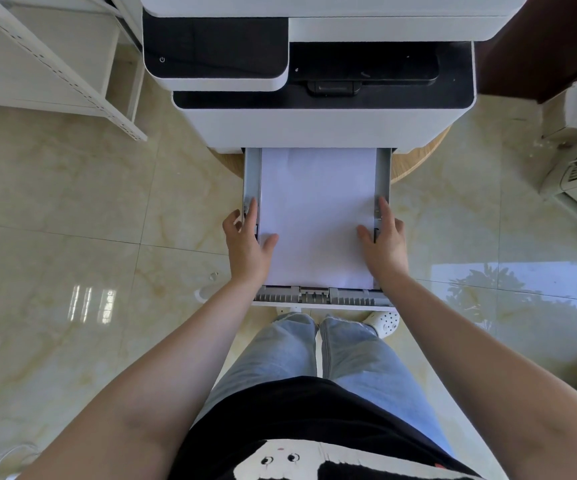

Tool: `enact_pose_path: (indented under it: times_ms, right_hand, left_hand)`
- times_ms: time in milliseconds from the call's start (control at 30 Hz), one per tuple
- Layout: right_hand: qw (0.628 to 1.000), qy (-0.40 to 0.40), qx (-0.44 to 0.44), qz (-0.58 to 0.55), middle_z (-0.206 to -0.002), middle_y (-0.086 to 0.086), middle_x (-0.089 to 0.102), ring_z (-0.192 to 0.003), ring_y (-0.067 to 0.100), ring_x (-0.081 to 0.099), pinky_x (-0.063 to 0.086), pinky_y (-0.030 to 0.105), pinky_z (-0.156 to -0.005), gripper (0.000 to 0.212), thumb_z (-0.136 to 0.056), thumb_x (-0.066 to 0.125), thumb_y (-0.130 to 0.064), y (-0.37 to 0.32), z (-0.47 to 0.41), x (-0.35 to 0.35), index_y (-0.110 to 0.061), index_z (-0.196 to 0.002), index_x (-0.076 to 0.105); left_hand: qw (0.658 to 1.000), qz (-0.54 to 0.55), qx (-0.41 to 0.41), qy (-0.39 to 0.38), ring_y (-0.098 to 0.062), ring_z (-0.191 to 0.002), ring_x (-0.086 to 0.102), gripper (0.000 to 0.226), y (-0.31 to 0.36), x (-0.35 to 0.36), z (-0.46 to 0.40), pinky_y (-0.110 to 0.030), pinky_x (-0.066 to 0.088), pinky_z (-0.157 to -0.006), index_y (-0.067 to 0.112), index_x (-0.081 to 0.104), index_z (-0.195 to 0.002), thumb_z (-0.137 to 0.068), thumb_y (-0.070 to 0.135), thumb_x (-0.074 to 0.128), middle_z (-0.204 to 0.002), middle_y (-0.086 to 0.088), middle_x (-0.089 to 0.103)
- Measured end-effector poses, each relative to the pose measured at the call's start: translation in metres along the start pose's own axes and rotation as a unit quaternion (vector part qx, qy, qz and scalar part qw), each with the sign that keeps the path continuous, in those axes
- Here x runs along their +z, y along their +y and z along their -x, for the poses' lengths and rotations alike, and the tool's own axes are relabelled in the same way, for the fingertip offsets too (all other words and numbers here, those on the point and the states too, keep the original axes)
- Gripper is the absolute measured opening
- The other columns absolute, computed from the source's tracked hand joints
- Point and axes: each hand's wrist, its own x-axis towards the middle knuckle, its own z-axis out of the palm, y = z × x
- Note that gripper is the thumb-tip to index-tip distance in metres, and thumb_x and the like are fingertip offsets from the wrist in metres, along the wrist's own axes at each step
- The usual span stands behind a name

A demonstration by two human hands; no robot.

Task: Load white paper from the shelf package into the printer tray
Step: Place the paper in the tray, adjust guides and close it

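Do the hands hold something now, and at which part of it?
Nothing is gripped. The left hand and right hand lie open on the side edges of the paper in the tray, thumbs resting on top.

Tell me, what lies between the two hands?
The head view shows the white paper in the open tray, between the left hand and right hand.

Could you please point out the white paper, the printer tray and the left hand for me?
white paper [318, 216]: head view, middle of top sheet.
printer tray [321, 298]: head view, grey front rim.
left hand [247, 244]: head view, back of hand.
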Motion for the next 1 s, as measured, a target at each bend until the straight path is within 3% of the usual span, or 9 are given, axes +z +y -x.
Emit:
enact_pose_path:
  times_ms: [133, 200, 267, 367, 533, 633, 767, 867, 1000]
  right_hand:
    - [0.999, 0.010, 0.013, -0.046, -0.135, 0.003, 0.041, -0.105, 0.015, 0.052, 0.040, 0.026, -0.081, 0.058, -0.090, 0.055, -0.029, -0.007, -0.008, 0.001, -0.032, -0.144, 0.034]
    - [0.996, 0.007, 0.022, -0.091, -0.131, 0.004, 0.043, -0.099, 0.013, 0.052, 0.040, 0.018, -0.078, 0.056, -0.089, 0.058, -0.025, -0.008, -0.008, 0.002, -0.031, -0.141, 0.039]
    - [0.993, 0.011, 0.026, -0.110, -0.128, 0.005, 0.044, -0.094, 0.010, 0.051, 0.039, 0.013, -0.074, 0.055, -0.088, 0.059, -0.023, -0.007, -0.009, 0.003, -0.031, -0.139, 0.042]
    - [0.995, 0.017, 0.016, -0.094, -0.127, 0.005, 0.045, -0.090, 0.008, 0.051, 0.040, 0.019, -0.076, 0.056, -0.086, 0.061, -0.023, -0.005, -0.009, 0.004, -0.034, -0.138, 0.042]
    - [0.997, 0.009, 0.011, -0.075, -0.128, 0.004, 0.044, -0.092, 0.009, 0.049, 0.044, 0.027, -0.080, 0.062, -0.085, 0.064, -0.021, -0.003, -0.008, 0.004, -0.036, -0.139, 0.039]
    - [0.997, 0.010, -0.005, -0.075, -0.124, 0.000, 0.043, -0.089, -0.001, 0.049, 0.041, 0.013, -0.073, 0.075, -0.078, 0.070, -0.017, 0.001, -0.002, 0.001, -0.040, -0.140, 0.034]
    - [0.998, -0.001, -0.013, -0.064, -0.130, -0.002, 0.042, -0.102, 0.000, 0.041, 0.035, 0.020, -0.079, 0.092, -0.072, 0.075, -0.016, 0.014, 0.011, 0.002, -0.045, -0.142, 0.023]
    - [0.998, 0.006, -0.018, -0.061, -0.141, -0.001, 0.042, -0.107, -0.001, 0.037, 0.035, 0.025, -0.084, 0.089, -0.074, 0.074, -0.019, 0.016, 0.012, 0.004, -0.044, -0.143, 0.024]
    - [0.998, -0.007, -0.032, -0.054, -0.131, -0.002, 0.043, -0.103, 0.006, 0.042, 0.037, 0.028, -0.083, 0.084, -0.074, 0.074, -0.022, 0.020, 0.012, -0.001, -0.046, -0.139, 0.026]
  left_hand:
    - [0.994, 0.083, -0.065, 0.036, -0.021, -0.123, 0.045, 0.050, 0.011, 0.003, -0.017, -0.019, 0.038, -0.101, 0.017, 0.050, -0.136, -0.088, 0.007, 0.061, -0.140, -0.013, 0.038]
    - [0.976, 0.173, -0.120, 0.063, -0.009, -0.110, 0.050, 0.044, 0.016, 0.006, -0.022, -0.008, 0.040, -0.086, 0.017, 0.058, -0.129, -0.087, 0.005, 0.061, -0.129, -0.003, 0.053]
    - [0.956, 0.232, -0.157, 0.085, -0.001, -0.106, 0.048, 0.039, 0.017, 0.008, -0.025, -0.008, 0.037, -0.084, 0.018, 0.063, -0.123, -0.086, 0.004, 0.062, -0.129, 0.001, 0.060]
    - [0.943, 0.267, -0.173, 0.095, -0.001, -0.106, 0.049, 0.040, 0.016, 0.008, -0.026, -0.012, 0.038, -0.086, 0.018, 0.067, -0.118, -0.083, -0.001, 0.063, -0.129, 0.000, 0.061]
    - [0.960, 0.211, -0.151, 0.108, -0.012, -0.107, 0.057, 0.046, 0.015, 0.009, -0.027, -0.006, 0.039, -0.074, 0.021, 0.067, -0.117, -0.080, -0.005, 0.063, -0.119, 0.004, 0.060]
    - [0.981, 0.140, -0.098, 0.090, -0.030, -0.108, 0.057, 0.050, 0.012, 0.005, -0.023, -0.027, 0.051, -0.086, 0.020, 0.063, -0.123, -0.079, -0.003, 0.064, -0.122, -0.008, 0.056]
    - [0.999, 0.025, -0.014, 0.021, -0.022, -0.119, 0.048, 0.062, -0.006, 0.001, -0.004, -0.028, 0.046, -0.090, 0.024, 0.047, -0.139, -0.083, 0.007, 0.066, -0.137, -0.012, 0.039]
    - [1.000, 0.010, -0.013, 0.017, -0.026, -0.116, 0.051, 0.060, -0.011, 0.001, 0.001, -0.024, 0.040, -0.090, 0.026, 0.043, -0.141, -0.086, 0.011, 0.064, -0.134, -0.013, 0.041]
    - [1.000, 0.026, -0.010, -0.004, -0.027, -0.119, 0.049, 0.062, -0.009, -0.003, 0.000, -0.027, 0.039, -0.099, 0.024, 0.042, -0.142, -0.086, 0.011, 0.065, -0.133, -0.015, 0.040]
